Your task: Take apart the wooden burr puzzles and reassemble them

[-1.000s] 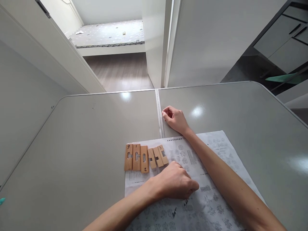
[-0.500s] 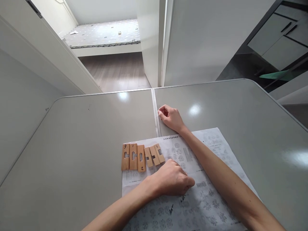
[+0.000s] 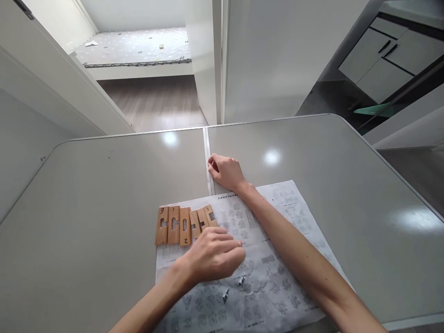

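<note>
My left hand (image 3: 215, 254) is curled into a fist low above the printed paper sheet (image 3: 256, 286), its fingertips turned under and hidden; no object shows in it. It overlaps the lower ends of the narrower wooden pieces. Loosely closed, my right hand (image 3: 227, 172) rests on the table past the sheet's top edge, beside the seam, with nothing visible in it. Flat wooden puzzle pieces lie in a row at the sheet's upper left: three wider slotted ones, including one marked 2 (image 3: 185, 226), and three narrower notched ones, such as the rightmost (image 3: 210, 215).
The grey table (image 3: 104, 199) has a metal seam (image 3: 207, 152) down its middle and a pale rim. Two small torn spots (image 3: 225, 296) mark the sheet. Beyond the table stand an open doorway with a bed (image 3: 138, 48) and, at right, a white cabinet (image 3: 378, 58).
My left hand has moved left over the sheet, closer to the narrower wooden pieces, uncovering the torn spots. My right hand stays beside the seam. The whole view has shifted a little to the right.
</note>
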`<state>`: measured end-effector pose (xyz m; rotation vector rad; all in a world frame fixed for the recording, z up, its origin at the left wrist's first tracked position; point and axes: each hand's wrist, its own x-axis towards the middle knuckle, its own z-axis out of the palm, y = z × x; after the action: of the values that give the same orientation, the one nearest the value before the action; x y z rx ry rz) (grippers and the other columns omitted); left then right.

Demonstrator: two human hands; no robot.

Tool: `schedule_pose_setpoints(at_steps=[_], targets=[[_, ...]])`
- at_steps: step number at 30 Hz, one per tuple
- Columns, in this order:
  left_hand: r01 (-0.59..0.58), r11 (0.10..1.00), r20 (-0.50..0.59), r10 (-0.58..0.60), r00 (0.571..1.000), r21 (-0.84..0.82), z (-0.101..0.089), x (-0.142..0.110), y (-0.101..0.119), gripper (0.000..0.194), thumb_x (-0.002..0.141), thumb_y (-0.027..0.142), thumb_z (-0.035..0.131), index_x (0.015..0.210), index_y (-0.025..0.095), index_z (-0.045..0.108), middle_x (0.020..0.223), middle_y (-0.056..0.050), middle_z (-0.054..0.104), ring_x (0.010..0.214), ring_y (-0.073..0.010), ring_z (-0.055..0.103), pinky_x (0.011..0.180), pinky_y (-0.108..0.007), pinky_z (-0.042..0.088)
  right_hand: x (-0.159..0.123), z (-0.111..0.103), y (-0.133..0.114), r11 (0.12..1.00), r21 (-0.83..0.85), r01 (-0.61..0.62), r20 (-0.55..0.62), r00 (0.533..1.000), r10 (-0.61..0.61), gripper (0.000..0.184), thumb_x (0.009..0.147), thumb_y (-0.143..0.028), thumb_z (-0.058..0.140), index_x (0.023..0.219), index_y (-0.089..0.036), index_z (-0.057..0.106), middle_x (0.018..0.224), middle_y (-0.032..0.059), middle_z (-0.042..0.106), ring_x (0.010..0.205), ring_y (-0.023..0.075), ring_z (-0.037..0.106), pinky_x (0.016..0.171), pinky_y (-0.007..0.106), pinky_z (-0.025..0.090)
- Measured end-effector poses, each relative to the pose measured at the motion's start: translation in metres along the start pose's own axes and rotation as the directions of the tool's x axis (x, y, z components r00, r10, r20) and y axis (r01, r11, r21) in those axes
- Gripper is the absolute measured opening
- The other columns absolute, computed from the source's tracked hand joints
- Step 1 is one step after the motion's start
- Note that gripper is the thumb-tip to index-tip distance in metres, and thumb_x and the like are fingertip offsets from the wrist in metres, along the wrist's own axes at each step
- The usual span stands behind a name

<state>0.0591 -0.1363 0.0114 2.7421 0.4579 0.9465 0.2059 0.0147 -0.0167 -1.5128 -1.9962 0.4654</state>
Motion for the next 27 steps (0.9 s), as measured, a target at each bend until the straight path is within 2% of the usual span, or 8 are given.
schedule_pose_setpoints(at_steps=[2,4,6,9,11,15,21,27], targets=[[0.102,0.994,-0.085,-0.1,0.991,0.026,-0.02,-0.004,-0.006,0.042,0.089,-0.005,0.056,0.063,0.021,0.037,0.054,0.008,0.041,0.051,-0.0112,0.028,0.051,-0.029,0.026,0.001,0.0,0.001,1.0,-0.004,0.005,0.001,1.0,-0.005,0.013,0.101,-0.024,0.054,0.096,-0.025,0.065,0.087,0.0027,0.078,0.077,0.0232,0.067,0.068,0.032,0.038],[0.236,0.968,-0.182,-0.216,0.959,0.091,-0.041,-0.011,-0.014,0.042,0.088,-0.003,0.063,0.066,0.022,0.038,0.059,0.007,0.046,0.055,-0.0118,0.038,0.055,-0.028,0.032,0.001,0.0,0.002,1.0,-0.005,0.009,0.002,1.0,-0.009,0.013,0.101,-0.024,0.054,0.096,-0.025,0.065,0.088,0.0026,0.078,0.077,0.0232,0.067,0.068,0.032,0.038],[0.358,0.921,-0.237,-0.316,0.919,0.157,-0.059,-0.023,-0.024,0.034,0.088,0.003,0.068,0.073,0.023,0.045,0.073,0.003,0.058,0.071,-0.0159,0.055,0.068,-0.031,0.045,0.002,0.0,0.002,1.0,-0.004,0.011,0.005,1.0,-0.011,0.013,0.101,-0.024,0.054,0.096,-0.025,0.065,0.088,0.0025,0.078,0.078,0.0232,0.068,0.067,0.032,0.038],[0.508,0.817,-0.226,-0.459,0.86,0.275,-0.077,-0.046,-0.037,0.017,0.09,0.023,0.074,0.095,0.024,0.058,0.107,-0.008,0.067,0.102,-0.0273,0.062,0.086,-0.042,0.054,0.003,-0.001,0.003,1.0,0.001,0.011,0.009,1.0,-0.011,0.013,0.102,-0.023,0.054,0.096,-0.025,0.065,0.088,0.0021,0.078,0.078,0.0229,0.068,0.067,0.032,0.038],[0.576,0.759,-0.139,-0.563,0.815,0.305,-0.084,-0.061,-0.044,0.032,0.091,0.035,0.075,0.117,0.024,0.06,0.135,-0.013,0.062,0.124,-0.0354,0.057,0.096,-0.05,0.055,0.004,-0.001,0.003,1.0,0.005,0.01,0.011,1.0,-0.011,0.013,0.102,-0.023,0.054,0.096,-0.025,0.065,0.088,0.0018,0.078,0.078,0.0227,0.068,0.067,0.032,0.039],[0.546,0.768,0.02,-0.585,0.811,0.333,-0.091,-0.084,-0.054,0.061,0.091,0.049,0.075,0.143,0.027,0.051,0.157,-0.015,0.052,0.146,-0.0429,0.044,0.116,-0.065,0.042,0.004,-0.002,0.003,1.0,0.013,0.011,0.017,1.0,-0.011,0.013,0.102,-0.023,0.054,0.096,-0.025,0.065,0.088,0.0018,0.078,0.078,0.022,0.068,0.067,0.031,0.039],[0.539,0.803,0.141,-0.582,0.801,0.256,-0.099,-0.096,-0.062,0.084,0.085,0.061,0.078,0.155,0.029,0.042,0.158,-0.013,0.054,0.148,-0.0403,0.048,0.121,-0.059,0.042,0.004,-0.002,0.004,1.0,0.015,0.01,0.015,1.0,-0.01,0.012,0.102,-0.023,0.054,0.097,-0.024,0.065,0.089,0.0014,0.078,0.078,0.022,0.068,0.067,0.031,0.039],[0.562,0.796,0.124,-0.595,0.794,0.224,-0.098,-0.1,-0.063,0.083,0.082,0.062,0.081,0.152,0.031,0.047,0.149,-0.012,0.061,0.14,-0.0386,0.054,0.115,-0.054,0.049,0.005,-0.002,0.005,1.0,0.021,0.008,0.018,1.0,-0.008,0.012,0.101,-0.021,0.054,0.097,-0.024,0.065,0.09,0.0016,0.078,0.079,0.0221,0.069,0.068,0.031,0.039]])
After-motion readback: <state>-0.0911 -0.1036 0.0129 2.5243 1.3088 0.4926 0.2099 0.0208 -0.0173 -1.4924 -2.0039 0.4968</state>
